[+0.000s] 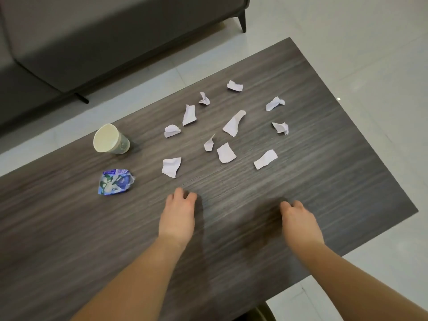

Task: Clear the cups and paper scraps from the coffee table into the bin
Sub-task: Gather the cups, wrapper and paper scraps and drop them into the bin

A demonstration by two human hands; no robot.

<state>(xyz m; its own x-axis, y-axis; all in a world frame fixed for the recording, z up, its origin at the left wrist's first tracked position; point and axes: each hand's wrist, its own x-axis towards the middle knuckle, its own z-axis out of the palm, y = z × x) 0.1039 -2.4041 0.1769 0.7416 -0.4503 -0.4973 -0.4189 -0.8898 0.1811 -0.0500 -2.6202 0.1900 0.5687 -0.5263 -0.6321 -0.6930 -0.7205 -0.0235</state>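
A paper cup stands on the dark wood coffee table at the left, its mouth dented. In front of it lies a crushed blue and white cup. Several white paper scraps are scattered over the table's middle, the nearest being one scrap just ahead of my left hand. My right hand hovers over the table to the right of it. Both hands are palm down with fingers loosely curled and hold nothing. No bin is in view.
A grey sofa stands beyond the table's far edge, with a strip of pale tiled floor between. The table's right corner ends near my right forearm. A dark object shows under the table's near edge.
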